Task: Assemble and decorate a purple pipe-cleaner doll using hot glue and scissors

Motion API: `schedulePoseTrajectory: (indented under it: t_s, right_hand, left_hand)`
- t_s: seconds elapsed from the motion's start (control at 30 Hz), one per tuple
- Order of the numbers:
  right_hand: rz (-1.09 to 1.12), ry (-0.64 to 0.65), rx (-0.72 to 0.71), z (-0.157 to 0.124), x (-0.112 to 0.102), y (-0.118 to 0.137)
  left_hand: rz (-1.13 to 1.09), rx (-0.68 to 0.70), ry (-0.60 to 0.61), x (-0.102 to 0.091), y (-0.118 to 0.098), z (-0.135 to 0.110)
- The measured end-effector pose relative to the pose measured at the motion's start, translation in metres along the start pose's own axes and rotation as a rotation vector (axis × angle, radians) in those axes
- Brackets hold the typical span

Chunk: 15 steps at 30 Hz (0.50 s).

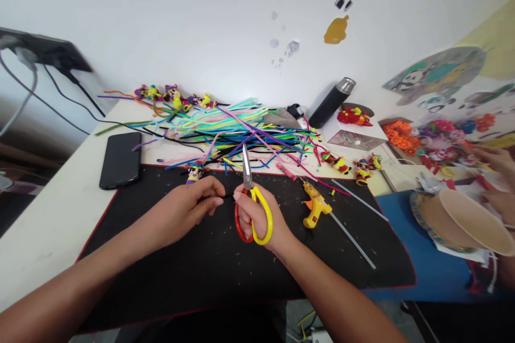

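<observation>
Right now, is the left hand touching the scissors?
Apart. The head view shows dark mat between the left hand's fingertips and the scissors, which the right hand holds.

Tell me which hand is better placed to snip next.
Probably the right hand: it holds the scissors by their handles, blades pointing away from the body. The left hand has no cutting tool.

Left hand (199,201): bare, and we see a bare wrist and slim left forearm (116,249).
Right hand (260,215): bare, joined to a bare right forearm (322,284).
Lower edge: dark shape (225,327), too dim for us to identify.
</observation>
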State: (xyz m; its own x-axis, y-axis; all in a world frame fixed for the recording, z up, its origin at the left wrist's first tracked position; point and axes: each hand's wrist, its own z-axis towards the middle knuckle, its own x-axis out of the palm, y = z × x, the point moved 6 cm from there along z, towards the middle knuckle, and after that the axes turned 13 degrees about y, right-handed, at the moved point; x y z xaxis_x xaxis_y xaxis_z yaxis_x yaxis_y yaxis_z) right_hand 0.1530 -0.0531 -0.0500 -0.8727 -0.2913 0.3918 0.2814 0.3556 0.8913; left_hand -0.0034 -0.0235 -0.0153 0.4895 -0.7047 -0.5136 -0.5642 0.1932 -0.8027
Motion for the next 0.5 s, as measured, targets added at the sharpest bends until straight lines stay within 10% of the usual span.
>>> schedulePoseTrajectory:
  t_s: [0.5]
  right_hand:
    - [-0.037, 0.053, 0.026, -0.0026, 0.0040, -0.0054]
  left_hand:
    - [0.050, 0.007, -0.012, 0.0003, -0.0056, -0.0049]
